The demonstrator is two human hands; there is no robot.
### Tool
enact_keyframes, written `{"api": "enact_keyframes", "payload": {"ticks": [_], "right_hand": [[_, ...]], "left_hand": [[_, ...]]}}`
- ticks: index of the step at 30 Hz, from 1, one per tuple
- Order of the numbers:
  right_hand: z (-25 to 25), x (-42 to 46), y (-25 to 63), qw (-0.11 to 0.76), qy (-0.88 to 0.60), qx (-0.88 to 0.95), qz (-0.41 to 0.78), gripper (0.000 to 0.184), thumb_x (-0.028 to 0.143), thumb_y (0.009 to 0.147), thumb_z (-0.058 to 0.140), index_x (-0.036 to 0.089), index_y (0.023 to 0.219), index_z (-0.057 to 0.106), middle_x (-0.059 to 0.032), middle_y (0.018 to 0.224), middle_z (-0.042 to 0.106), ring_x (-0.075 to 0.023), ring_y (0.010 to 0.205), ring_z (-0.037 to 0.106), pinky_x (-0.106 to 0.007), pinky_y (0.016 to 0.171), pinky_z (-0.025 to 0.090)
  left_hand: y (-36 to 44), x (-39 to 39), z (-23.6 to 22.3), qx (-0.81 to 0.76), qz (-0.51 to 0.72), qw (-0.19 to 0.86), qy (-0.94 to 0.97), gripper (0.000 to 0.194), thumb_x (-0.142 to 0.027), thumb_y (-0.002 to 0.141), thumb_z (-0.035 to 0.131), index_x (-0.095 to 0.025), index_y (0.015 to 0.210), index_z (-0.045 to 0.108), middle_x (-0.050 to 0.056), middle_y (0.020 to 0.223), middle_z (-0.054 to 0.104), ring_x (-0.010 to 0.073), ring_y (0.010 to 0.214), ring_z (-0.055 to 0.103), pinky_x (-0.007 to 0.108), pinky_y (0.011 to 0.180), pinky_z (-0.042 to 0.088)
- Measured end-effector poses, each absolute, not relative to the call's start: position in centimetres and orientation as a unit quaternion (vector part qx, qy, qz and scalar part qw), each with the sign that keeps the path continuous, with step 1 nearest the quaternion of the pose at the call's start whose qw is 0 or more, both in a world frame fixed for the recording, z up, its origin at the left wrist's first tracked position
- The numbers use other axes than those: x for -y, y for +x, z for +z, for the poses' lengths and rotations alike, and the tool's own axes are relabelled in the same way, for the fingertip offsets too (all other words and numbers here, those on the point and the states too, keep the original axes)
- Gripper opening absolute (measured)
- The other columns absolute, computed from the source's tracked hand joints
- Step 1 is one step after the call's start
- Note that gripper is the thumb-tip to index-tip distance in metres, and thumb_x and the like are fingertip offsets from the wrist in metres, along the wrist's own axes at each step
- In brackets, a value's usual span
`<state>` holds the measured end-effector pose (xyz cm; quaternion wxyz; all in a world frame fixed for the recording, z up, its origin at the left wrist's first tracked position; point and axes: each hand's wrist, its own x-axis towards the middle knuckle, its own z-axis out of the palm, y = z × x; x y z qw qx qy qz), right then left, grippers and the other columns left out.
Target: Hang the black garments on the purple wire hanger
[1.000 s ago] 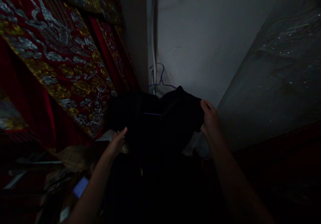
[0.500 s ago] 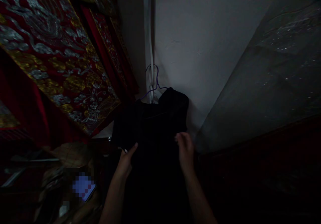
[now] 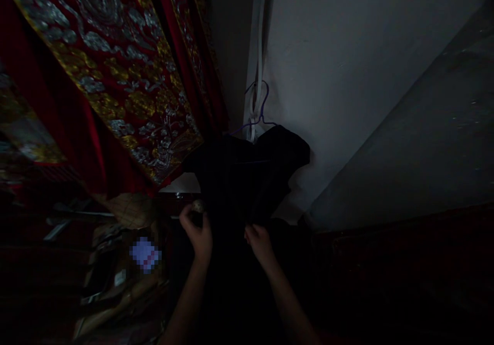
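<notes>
A black garment [image 3: 247, 180] hangs on a purple hanger [image 3: 263, 109] in the wall corner; its lower part is lost in the dark. My left hand [image 3: 197, 231] is closed around a small round, speckled thing [image 3: 198, 206] held between finger and thumb, at the garment's left side. Across the garment's front, my right hand [image 3: 258, 237] has its fingers pinched on the dark cloth. Folds run from the garment's right side down toward that hand.
Red embroidered drapery [image 3: 127, 77] with gold and silver work hangs at left. Below it, blurred objects surround a bright pixelated patch [image 3: 145, 255]. A white cable [image 3: 260, 36] runs down the wall [image 3: 328, 67]. Grey sheeting [image 3: 417, 139] slants along the right.
The view has shifted, moving the hanger rightward and up in it. My right hand has moved inward, pulling the garment's right side. The round thing now shows in my left hand.
</notes>
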<state>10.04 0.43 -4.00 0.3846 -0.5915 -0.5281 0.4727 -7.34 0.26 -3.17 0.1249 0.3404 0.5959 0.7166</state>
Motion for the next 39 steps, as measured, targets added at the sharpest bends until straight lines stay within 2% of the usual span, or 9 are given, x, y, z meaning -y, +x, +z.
{"api": "enact_keyframes", "payload": {"ticks": [3,6,8,14,20,24,27,32,39], "right_hand": [[-4.0,0.0,9.3,0.388,-0.566,0.543,0.484,0.044,0.057,0.079,0.049,0.023,0.051,0.047,0.0017,0.047,0.045,-0.0145,0.049,0.045,-0.029,0.054,0.033],[-3.6,0.1,8.9,0.401,-0.545,0.554,0.485,0.049,0.061,0.080,0.050,0.023,0.051,0.049,0.0001,0.048,0.048,-0.0156,0.050,0.046,-0.030,0.056,0.035],[-3.3,0.1,9.1,0.410,-0.543,0.558,0.476,0.049,0.062,0.083,0.051,0.022,0.055,0.052,-0.0011,0.052,0.052,-0.0167,0.053,0.050,-0.030,0.058,0.037],[-3.1,0.2,10.1,0.430,-0.527,0.576,0.454,0.044,0.063,0.087,0.051,0.023,0.068,0.049,0.0007,0.063,0.054,-0.0167,0.060,0.052,-0.029,0.061,0.041],[-3.4,0.1,10.5,0.433,-0.504,0.606,0.439,0.026,0.050,0.091,0.054,0.024,0.093,0.054,0.0006,0.076,0.060,-0.0183,0.071,0.059,-0.029,0.068,0.043],[-3.0,0.2,10.7,0.430,-0.514,0.594,0.446,0.027,0.047,0.086,0.056,0.023,0.075,0.054,0.0018,0.064,0.055,-0.0165,0.061,0.054,-0.029,0.062,0.039],[-2.2,0.1,10.7,0.418,-0.498,0.519,0.555,0.032,0.049,0.077,0.060,0.021,0.062,0.054,0.0032,0.049,0.049,-0.0129,0.047,0.045,-0.027,0.052,0.033],[3.0,-2.3,10.9,0.511,-0.465,0.355,0.630,0.031,0.046,0.062,0.068,0.019,0.052,0.055,0.0072,0.037,0.036,-0.0063,0.036,0.024,-0.025,0.042,0.012],[16.3,-7.7,11.8,0.621,-0.334,0.405,0.582,0.026,0.036,0.065,0.073,0.017,0.054,0.060,0.0086,0.036,0.035,-0.0042,0.036,0.024,-0.024,0.042,0.011]], "left_hand": [[-3.9,2.0,-6.1,-0.571,0.606,0.292,0.471,0.021,-0.022,0.083,0.061,-0.019,0.103,0.063,0.008,0.104,0.067,0.0244,0.104,0.065,0.040,0.100,0.048],[-1.0,3.0,-7.2,-0.548,0.563,0.381,0.487,0.033,-0.020,0.078,0.062,-0.018,0.111,0.065,0.011,0.108,0.071,0.0268,0.106,0.067,0.040,0.099,0.050],[-0.4,2.7,-7.0,-0.546,0.552,0.380,0.504,0.034,-0.020,0.079,0.061,-0.017,0.112,0.066,0.012,0.107,0.073,0.0267,0.105,0.067,0.040,0.099,0.050],[-1.5,1.6,-5.3,-0.541,0.523,0.354,0.555,0.014,-0.025,0.086,0.058,-0.017,0.089,0.069,0.008,0.083,0.073,0.0247,0.092,0.069,0.034,0.089,0.053],[-1.7,1.9,-5.3,-0.541,0.511,0.345,0.571,0.023,-0.021,0.087,0.057,-0.021,0.106,0.070,0.009,0.100,0.076,0.0246,0.095,0.071,0.034,0.088,0.053],[-1.6,1.8,-5.6,-0.555,0.505,0.334,0.571,0.026,-0.019,0.087,0.056,-0.023,0.107,0.071,0.009,0.103,0.076,0.0263,0.096,0.071,0.036,0.089,0.053],[-1.5,1.8,-5.3,-0.570,0.491,0.310,0.581,0.022,-0.017,0.085,0.054,-0.022,0.097,0.071,0.008,0.090,0.075,0.0256,0.085,0.070,0.036,0.081,0.052],[-1.0,1.5,-4.4,-0.547,0.492,0.304,0.605,0.020,-0.017,0.088,0.050,-0.022,0.096,0.068,0.006,0.090,0.074,0.0226,0.084,0.069,0.032,0.078,0.050],[-2.2,-1.1,-4.7,-0.559,0.485,0.311,0.597,0.009,-0.019,0.086,0.057,-0.020,0.083,0.066,0.005,0.076,0.069,0.0211,0.070,0.066,0.030,0.071,0.049]]}}
